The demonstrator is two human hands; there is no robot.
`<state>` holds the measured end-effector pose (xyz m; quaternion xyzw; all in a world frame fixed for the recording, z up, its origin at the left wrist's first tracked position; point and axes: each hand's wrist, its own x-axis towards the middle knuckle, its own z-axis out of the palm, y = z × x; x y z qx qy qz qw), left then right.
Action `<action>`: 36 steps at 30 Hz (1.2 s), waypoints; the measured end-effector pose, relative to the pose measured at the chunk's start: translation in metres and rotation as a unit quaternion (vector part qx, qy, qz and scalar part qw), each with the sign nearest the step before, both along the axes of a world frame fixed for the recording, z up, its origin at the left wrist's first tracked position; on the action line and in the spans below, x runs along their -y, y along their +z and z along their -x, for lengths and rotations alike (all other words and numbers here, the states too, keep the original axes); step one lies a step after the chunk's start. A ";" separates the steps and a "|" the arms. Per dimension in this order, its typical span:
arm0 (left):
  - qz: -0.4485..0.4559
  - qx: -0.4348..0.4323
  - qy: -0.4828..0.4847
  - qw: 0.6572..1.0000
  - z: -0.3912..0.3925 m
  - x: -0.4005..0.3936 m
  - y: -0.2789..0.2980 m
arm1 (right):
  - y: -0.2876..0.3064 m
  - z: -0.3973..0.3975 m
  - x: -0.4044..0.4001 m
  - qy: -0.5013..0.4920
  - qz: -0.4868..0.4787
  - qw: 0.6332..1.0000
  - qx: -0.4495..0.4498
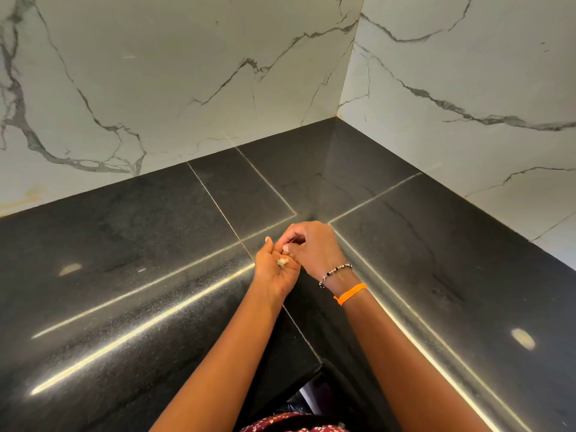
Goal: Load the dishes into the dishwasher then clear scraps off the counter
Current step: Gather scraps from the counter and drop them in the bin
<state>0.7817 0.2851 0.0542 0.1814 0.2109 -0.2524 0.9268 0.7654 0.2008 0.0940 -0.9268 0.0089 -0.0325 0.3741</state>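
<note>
- The left hand [276, 265] lies palm up, its fingers [268, 241] loosely curled into a cup around a small pale clump of scraps [282, 262] in the palm.
- The right hand [313, 246] arches over the left, its fingers bent downward with the tips touching the left hand's fingers; whether they pinch a crumb cannot be told.
- Both forearms reach forward from the lower edge, meeting above the black table [124, 275] near its inner corner.
- A beaded bracelet [335, 272] and an orange band [350, 293] circle the right wrist.
- Veined white marble walls [187, 73] rise behind the table.
</note>
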 end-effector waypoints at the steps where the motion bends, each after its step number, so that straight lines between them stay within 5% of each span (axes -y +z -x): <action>1: 0.009 0.001 0.008 1.000 -0.001 -0.001 0.003 | 0.001 0.000 0.001 0.001 0.000 1.000 0.018; 9: -0.002 0.009 0.113 0.994 -0.020 -0.063 0.020 | -0.039 0.030 -0.002 0.048 0.104 0.988 0.100; 15: 0.005 0.021 0.134 0.991 -0.020 -0.083 0.022 | -0.095 0.066 -0.041 0.285 0.355 0.885 0.096; 30: 0.006 -0.005 0.044 0.999 -0.009 -0.050 0.012 | -0.076 0.009 0.036 0.110 0.440 0.891 -0.001; 33: 0.007 -0.012 0.037 0.999 -0.008 -0.047 0.010 | -0.070 0.018 0.041 -0.003 0.438 0.899 -0.015; 36: 0.007 -0.018 0.035 0.999 -0.008 -0.045 0.007 | -0.077 0.034 0.043 -0.107 0.378 0.911 -0.126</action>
